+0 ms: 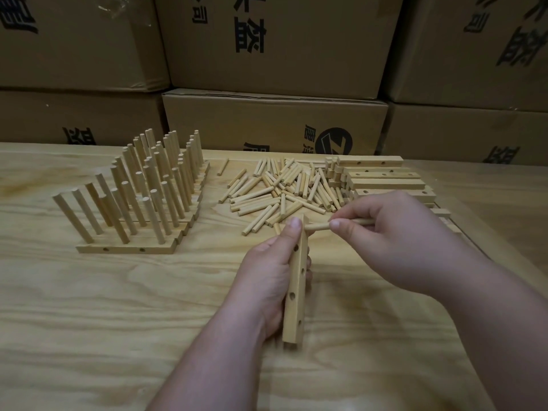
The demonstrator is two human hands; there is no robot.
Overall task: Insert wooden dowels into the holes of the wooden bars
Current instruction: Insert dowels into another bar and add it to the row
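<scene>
**Dowel lined up at the top hole of a held bar**

The left hand (268,280) grips a bar (296,286) almost upright over the worktop (89,307), fingers curled behind it and the thumb pressed against its upper front edge. The right hand (394,232) pinches a dowel (318,226) between thumb and fingers, holding it level with its free tip just beside the bar's top end. Whether the tip has entered a hole there cannot be told. A second stick seems to poke out past the right thumb, but that is unclear.

The bar is stiff, light wood with square edges, so a grip around its middle should hold it steady against the push. The dowel is smooth, rigid and thin; pinching it close to the entering end would likely keep it from tilting or slipping.

Four holes show on the bar's faces below the thumb. One loose pile of dowels (281,188), too many to count, lies behind the hands. One stack of empty bars (382,179) sits to its right, with roughly six visible. On the left stand finished bars (133,203) in close rows, the front one carrying about six upright dowels. Cardboard boxes (272,43) fill the background.
</scene>
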